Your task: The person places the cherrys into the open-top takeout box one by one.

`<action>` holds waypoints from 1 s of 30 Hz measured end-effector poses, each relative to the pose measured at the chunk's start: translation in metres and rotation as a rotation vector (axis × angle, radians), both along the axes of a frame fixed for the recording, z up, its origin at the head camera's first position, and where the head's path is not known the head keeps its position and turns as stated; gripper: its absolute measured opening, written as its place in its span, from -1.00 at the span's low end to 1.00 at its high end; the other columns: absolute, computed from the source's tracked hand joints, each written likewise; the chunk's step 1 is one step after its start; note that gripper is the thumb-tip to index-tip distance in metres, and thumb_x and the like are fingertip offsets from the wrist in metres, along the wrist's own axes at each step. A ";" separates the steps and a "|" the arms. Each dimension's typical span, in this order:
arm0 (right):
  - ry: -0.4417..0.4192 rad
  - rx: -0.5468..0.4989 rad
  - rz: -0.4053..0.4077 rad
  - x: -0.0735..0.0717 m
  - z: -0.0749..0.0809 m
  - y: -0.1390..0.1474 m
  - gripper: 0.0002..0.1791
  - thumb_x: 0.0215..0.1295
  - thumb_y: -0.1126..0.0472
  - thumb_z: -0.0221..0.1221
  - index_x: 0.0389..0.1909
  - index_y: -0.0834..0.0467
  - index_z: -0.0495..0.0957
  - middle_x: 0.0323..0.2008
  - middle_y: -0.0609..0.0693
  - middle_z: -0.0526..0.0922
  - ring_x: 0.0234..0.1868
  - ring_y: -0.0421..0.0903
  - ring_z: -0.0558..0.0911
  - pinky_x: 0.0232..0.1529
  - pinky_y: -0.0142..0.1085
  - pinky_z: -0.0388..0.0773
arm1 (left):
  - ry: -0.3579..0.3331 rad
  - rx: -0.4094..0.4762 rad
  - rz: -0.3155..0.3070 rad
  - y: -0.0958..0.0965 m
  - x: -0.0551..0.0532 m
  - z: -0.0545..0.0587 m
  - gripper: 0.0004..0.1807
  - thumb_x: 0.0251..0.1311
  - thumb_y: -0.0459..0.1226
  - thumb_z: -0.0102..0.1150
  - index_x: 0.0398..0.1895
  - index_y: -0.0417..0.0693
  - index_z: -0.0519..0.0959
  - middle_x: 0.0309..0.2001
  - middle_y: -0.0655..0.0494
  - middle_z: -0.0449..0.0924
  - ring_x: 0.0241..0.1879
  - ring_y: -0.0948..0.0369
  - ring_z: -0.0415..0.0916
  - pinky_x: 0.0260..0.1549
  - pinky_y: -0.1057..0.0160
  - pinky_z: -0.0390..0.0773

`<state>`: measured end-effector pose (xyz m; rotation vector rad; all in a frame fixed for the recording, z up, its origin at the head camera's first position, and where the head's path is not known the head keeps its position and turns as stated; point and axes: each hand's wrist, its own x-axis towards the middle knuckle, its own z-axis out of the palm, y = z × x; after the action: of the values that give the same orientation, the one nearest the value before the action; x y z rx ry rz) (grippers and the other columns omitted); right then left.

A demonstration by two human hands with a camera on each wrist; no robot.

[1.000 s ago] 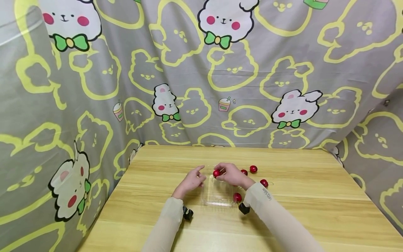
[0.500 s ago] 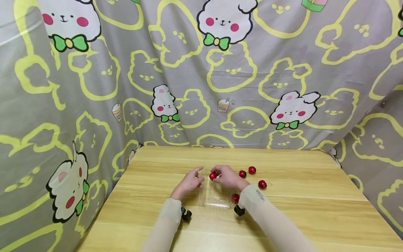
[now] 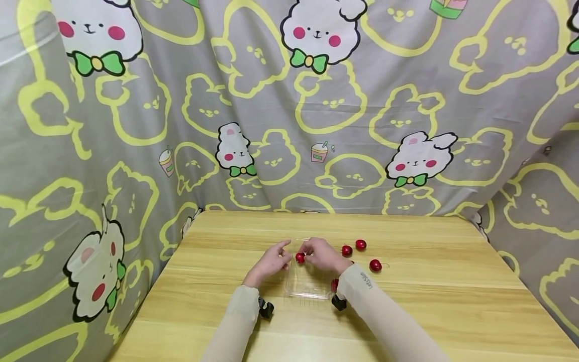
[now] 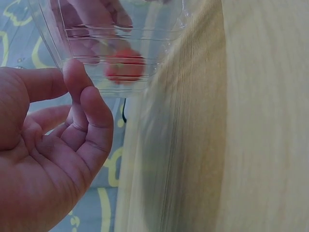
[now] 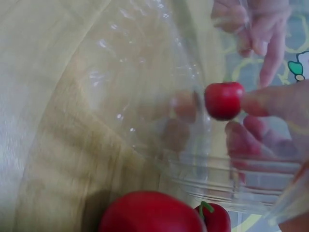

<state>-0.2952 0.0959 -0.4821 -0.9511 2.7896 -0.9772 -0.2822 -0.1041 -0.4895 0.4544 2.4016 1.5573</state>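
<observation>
In the head view, my right hand reaches into a clear plastic box and pinches a red cherry at its fingertips. The right wrist view has that cherry against a fingertip, with other fingers bent below it. My left hand is at the box's left side, fingers loosely bent. Seen from the left wrist, the left hand's fingertips lie at the box's edge; whether they press on it I cannot tell. Through the ribbed wall the cherry shows blurred.
Right of the box lie several more cherries: two at the back, one with a thin stem, and one partly hidden by the right wrist. The wooden table meets a patterned grey curtain behind and at the sides.
My right hand has moved slightly left and lower with the cherry, which now sits lower, near the box's left side. The left hand has stayed at the box.
</observation>
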 end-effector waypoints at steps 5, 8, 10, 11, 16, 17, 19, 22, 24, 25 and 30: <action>0.012 0.033 0.009 -0.001 0.000 -0.003 -0.83 0.13 0.41 0.26 -0.24 0.20 0.64 -0.33 0.00 0.57 -0.29 -0.09 0.57 -0.28 -0.26 0.56 | -0.011 0.002 0.005 -0.001 -0.001 0.001 -0.42 0.35 -0.40 -0.02 0.40 -0.30 0.12 -0.37 -0.04 0.44 -0.50 0.08 0.56 -0.39 0.09 0.62; 0.001 0.049 0.000 -0.003 -0.002 -0.004 -0.83 0.14 0.37 0.28 -0.23 0.18 0.65 -0.32 0.00 0.59 -0.30 -0.11 0.58 -0.30 -0.31 0.56 | -0.016 0.003 0.000 -0.001 0.000 0.003 -0.41 0.34 -0.41 -0.01 0.41 -0.31 0.11 -0.36 -0.06 0.45 -0.49 0.06 0.56 -0.39 0.10 0.62; -0.003 0.053 -0.005 -0.004 -0.004 -0.005 -0.86 0.16 0.34 0.29 -0.24 0.16 0.65 -0.32 -0.02 0.59 -0.31 -0.14 0.58 -0.31 -0.33 0.55 | -0.020 0.005 -0.002 -0.001 0.001 0.004 -0.40 0.35 -0.41 -0.01 0.41 -0.31 0.10 -0.35 -0.06 0.45 -0.49 0.08 0.55 -0.39 0.10 0.63; -0.001 0.054 -0.007 -0.004 -0.005 -0.006 -0.87 0.16 0.32 0.29 -0.25 0.15 0.65 -0.32 -0.03 0.58 -0.31 -0.15 0.58 -0.31 -0.34 0.55 | -0.021 0.008 -0.002 0.000 0.001 0.004 -0.40 0.35 -0.41 -0.01 0.41 -0.32 0.10 -0.36 -0.06 0.45 -0.50 0.09 0.55 -0.39 0.11 0.62; 0.016 0.030 -0.015 -0.006 -0.009 -0.008 -0.92 0.15 0.33 0.30 -0.33 0.14 0.64 -0.36 -0.03 0.55 -0.31 -0.13 0.59 -0.31 -0.33 0.55 | -0.021 0.019 0.001 0.000 0.002 0.002 -0.40 0.34 -0.42 -0.01 0.40 -0.32 0.10 -0.37 -0.05 0.45 -0.52 0.13 0.53 -0.40 0.10 0.62; 0.018 0.026 -0.019 -0.006 -0.009 -0.009 -0.92 0.14 0.35 0.30 -0.34 0.14 0.63 -0.37 -0.03 0.55 -0.32 -0.13 0.59 -0.31 -0.33 0.56 | -0.020 0.021 -0.001 0.000 0.002 0.002 -0.40 0.34 -0.41 -0.01 0.40 -0.33 0.10 -0.37 -0.05 0.44 -0.52 0.11 0.53 -0.40 0.08 0.62; 0.010 0.019 -0.031 -0.006 -0.010 -0.010 -0.92 0.14 0.37 0.29 -0.36 0.14 0.62 -0.38 -0.03 0.56 -0.32 -0.15 0.59 -0.32 -0.33 0.55 | -0.023 0.025 -0.003 0.000 0.001 0.001 -0.40 0.35 -0.41 -0.01 0.41 -0.32 0.08 -0.36 -0.07 0.45 -0.50 0.06 0.54 -0.39 0.03 0.62; -0.006 0.007 -0.050 -0.007 -0.010 -0.012 -0.92 0.14 0.39 0.28 -0.38 0.17 0.61 -0.39 -0.03 0.58 -0.34 -0.16 0.59 -0.34 -0.33 0.55 | -0.023 0.026 -0.010 0.000 0.001 -0.001 -0.39 0.36 -0.39 -0.01 0.41 -0.33 0.07 -0.35 -0.10 0.45 -0.49 0.01 0.55 -0.38 -0.02 0.60; -0.018 0.002 -0.070 -0.007 -0.010 -0.013 -0.92 0.14 0.39 0.29 -0.39 0.17 0.60 -0.40 -0.03 0.58 -0.36 -0.17 0.58 -0.36 -0.34 0.55 | -0.024 0.018 -0.011 -0.001 0.000 -0.002 -0.39 0.36 -0.37 -0.01 0.42 -0.32 0.07 -0.35 -0.08 0.45 -0.50 0.05 0.55 -0.39 0.01 0.60; -0.024 0.000 -0.083 -0.007 -0.010 -0.014 -0.92 0.14 0.38 0.29 -0.39 0.18 0.59 -0.40 -0.03 0.58 -0.37 -0.17 0.57 -0.37 -0.35 0.55 | -0.025 0.014 -0.010 -0.001 0.000 -0.002 -0.39 0.36 -0.37 -0.01 0.42 -0.31 0.08 -0.36 -0.07 0.45 -0.51 0.09 0.55 -0.40 0.04 0.61; -0.014 0.011 -0.149 -0.008 -0.009 -0.017 -0.88 0.09 0.31 0.36 -0.41 0.17 0.59 -0.43 -0.04 0.59 -0.41 -0.19 0.53 -0.36 -0.35 0.52 | -0.031 -0.007 0.000 -0.002 -0.002 -0.002 -0.40 0.35 -0.36 0.00 0.42 -0.25 0.11 -0.37 -0.01 0.45 -0.54 0.22 0.52 -0.41 0.13 0.60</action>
<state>-0.3032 0.0791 -0.4913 -0.7409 2.8859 -0.9795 -0.2846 -0.1059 -0.4919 0.4254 2.3835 1.5441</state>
